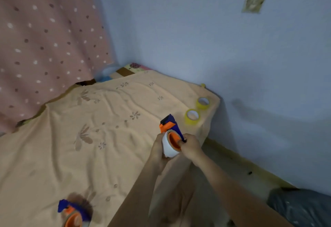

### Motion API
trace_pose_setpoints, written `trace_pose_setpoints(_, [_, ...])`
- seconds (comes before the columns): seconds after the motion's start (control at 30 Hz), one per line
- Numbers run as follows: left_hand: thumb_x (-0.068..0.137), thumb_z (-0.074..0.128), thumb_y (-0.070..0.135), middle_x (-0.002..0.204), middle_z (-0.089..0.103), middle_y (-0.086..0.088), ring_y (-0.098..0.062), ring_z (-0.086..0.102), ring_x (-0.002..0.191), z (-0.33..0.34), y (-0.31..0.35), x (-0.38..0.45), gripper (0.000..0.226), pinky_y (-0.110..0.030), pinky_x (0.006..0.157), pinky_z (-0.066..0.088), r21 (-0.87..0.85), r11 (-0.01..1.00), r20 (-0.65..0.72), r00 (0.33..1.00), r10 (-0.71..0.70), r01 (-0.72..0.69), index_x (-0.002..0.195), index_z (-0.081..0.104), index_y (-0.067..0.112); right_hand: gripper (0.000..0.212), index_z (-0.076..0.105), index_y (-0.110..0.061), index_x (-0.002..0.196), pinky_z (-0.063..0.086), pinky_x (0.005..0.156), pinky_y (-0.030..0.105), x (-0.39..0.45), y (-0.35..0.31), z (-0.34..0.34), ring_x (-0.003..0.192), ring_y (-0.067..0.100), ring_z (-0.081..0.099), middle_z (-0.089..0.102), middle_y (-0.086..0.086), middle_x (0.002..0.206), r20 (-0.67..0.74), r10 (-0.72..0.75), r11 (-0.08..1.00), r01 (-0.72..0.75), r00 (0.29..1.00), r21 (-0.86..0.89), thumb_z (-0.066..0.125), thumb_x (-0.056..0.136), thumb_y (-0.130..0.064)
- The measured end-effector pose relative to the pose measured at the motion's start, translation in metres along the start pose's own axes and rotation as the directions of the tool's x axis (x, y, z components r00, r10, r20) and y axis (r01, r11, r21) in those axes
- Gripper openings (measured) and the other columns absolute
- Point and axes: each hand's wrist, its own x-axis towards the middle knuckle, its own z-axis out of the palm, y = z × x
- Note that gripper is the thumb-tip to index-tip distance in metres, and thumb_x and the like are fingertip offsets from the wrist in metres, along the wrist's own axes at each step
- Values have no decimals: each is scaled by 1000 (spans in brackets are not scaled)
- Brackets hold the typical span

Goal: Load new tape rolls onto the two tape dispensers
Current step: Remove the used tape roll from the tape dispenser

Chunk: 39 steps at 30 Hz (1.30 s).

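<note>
Hands: left (158, 150) grips white roll (169, 148) | right (190, 146) grips dispenser (169, 123), handle hidden

Both bare forearms extend forward from the lower frame, converging. Left hand (157, 150): fingers curled around the side of a held object, gripping. Right hand (190, 146): fist closed, gripping beside it. Hands nearly touching, raised.

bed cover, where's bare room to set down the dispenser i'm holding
The widest bare patch is the middle and left of the bed cover, between the held dispenser, the second dispenser at the near edge and the dotted curtain. The right corner is crowded: two yellow tape rolls sit by the edge.
</note>
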Motion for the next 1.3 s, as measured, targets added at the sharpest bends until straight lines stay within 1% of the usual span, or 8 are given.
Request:
trace_pose_setpoints(0.13, [99,51,44,120,70,-21,-31,69,99,42,-3,22,55,-45,92,55,74,997,14,999,31,-31,141,57,9,16,68,-9,97,46,70,29,29,11,-40,85,22,64,69,5,87,-13,-14,1000,14,1000,-3,57,96,-22])
trace_pose_setpoints(0.33, [94,57,46,119,73,-18,-32,69,105,87,2,65,52,-44,82,62,135,990,-19,999,42,-39,135,63,14,9,63,-17,90,44,63,27,82,19,-72,81,19,63,65,-2,79,-32,-17,1000,16,999,-13,58,95,-23])
trace_pose_setpoints(0.5, [100,50,44,138,60,-23,-39,57,128,115,9,116,51,-51,92,55,81,995,19,999,50,-51,142,55,16,13,63,-25,106,44,61,17,133,23,-96,71,2,58,62,-10,80,-9,-68,997,68,998,-49,55,96,-21])
trace_pose_setpoints(0.6, [100,49,40,139,60,-21,-40,55,129,132,17,157,49,-52,90,55,40,998,5,999,44,-44,142,56,17,19,61,-31,82,38,55,10,175,22,-110,65,-1,55,58,-20,69,2,-62,995,62,998,-81,55,95,-19])
trace_pose_setpoints(0.77, [102,47,35,129,61,-21,-39,57,121,154,41,222,47,-57,100,49,-39,999,-7,1000,-1,1,140,55,10,20,66,-4,97,51,68,33,251,12,-129,83,28,67,72,11,88,75,-13,983,26,997,-181,52,95,-18])
trace_pose_setpoints(1.0, [104,44,34,140,55,-30,-46,46,137,163,76,286,50,-60,117,34,-101,994,-60,997,42,-48,143,53,3,10,60,-11,93,59,68,39,339,-10,-136,69,22,67,64,2,74,221,9,968,47,975,-246,56,93,-20])
trace_pose_setpoints(1.17, [98,58,40,134,65,-20,-36,62,123,158,84,307,45,-49,89,57,-168,982,-54,996,76,-84,137,62,18,15,56,-16,97,57,69,39,376,-24,-128,75,23,68,67,2,81,307,34,953,62,951,-296,55,89,-29])
trace_pose_setpoints(1.3, [87,71,45,118,75,-14,-30,74,104,155,95,314,43,-43,78,62,-201,975,-110,991,78,-99,123,70,21,22,53,-15,103,53,60,31,405,-38,-112,80,19,64,65,6,95,380,73,969,25,922,-247,57,86,-29])
